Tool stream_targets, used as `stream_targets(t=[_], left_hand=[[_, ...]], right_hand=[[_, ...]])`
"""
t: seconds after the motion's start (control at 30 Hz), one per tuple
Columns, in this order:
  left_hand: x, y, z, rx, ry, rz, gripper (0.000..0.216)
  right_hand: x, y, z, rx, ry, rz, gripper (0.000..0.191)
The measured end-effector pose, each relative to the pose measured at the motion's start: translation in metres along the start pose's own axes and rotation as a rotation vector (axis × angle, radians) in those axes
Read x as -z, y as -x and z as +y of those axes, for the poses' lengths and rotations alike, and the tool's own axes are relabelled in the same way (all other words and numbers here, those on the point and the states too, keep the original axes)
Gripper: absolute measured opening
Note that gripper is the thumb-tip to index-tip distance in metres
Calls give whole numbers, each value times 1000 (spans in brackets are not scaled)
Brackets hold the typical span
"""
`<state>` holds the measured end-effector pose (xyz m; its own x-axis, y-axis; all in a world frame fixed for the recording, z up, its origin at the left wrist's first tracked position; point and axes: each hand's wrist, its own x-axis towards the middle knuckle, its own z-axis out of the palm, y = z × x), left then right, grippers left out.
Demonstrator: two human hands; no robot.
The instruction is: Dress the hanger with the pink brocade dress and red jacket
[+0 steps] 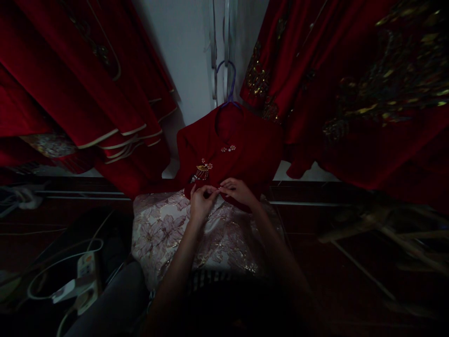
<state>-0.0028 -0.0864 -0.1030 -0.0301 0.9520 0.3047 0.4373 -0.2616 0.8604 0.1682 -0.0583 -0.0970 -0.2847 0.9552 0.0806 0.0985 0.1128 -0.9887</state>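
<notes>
A small dark red garment (245, 150) hangs in front of me on a purple hanger (228, 84). It has a gold fan-shaped brooch (203, 171) on its chest and pearl-like fasteners (228, 149) near the collar. My left hand (199, 201) and my right hand (238, 191) meet at the garment's lower front edge. Both have their fingertips pinched together on the red fabric or a small fastener there; the dim light hides which. A pale floral brocade cloth (161, 229) lies across my lap below the hands.
Long red robes with cream trim (115, 117) hang at the left, and red robes with gold embroidery (379, 93) at the right. A white power strip with cables (82, 281) lies on the dark floor at lower left. Wooden legs (368, 229) stand at the right.
</notes>
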Motion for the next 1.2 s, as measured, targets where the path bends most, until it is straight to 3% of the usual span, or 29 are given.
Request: stream_targets(t=[0.1,0.23,0.37,0.5,0.63,0.73,0.93,1.13,1.2], left_hand=[[2,-6,-1,65,183,-21,25],[7,-33,-3,145,409,87,20],[3,-55,3,399,795,77,20],[-4,-57,9,460,1006,95,23],[-6,-53,6,481,1060,171,22],[-5,-54,4,504,1064,109,25],[-9,-59,6,389,1043,19,31],[-14,-59,-2,322,803,217,28],[-16,-60,-4,288,747,220,25]], right_hand=[[12,7,-10,-26,-16,-91,36],[33,22,-34,-67,31,-229,33],[44,32,-51,-61,78,-275,30],[43,32,-52,-51,76,-275,25],[40,30,-47,-64,58,-278,24],[38,29,-45,-64,44,-302,26],[38,30,-45,-70,31,-288,27],[32,28,-46,-73,48,-300,28],[29,27,-47,-80,56,-319,28]])
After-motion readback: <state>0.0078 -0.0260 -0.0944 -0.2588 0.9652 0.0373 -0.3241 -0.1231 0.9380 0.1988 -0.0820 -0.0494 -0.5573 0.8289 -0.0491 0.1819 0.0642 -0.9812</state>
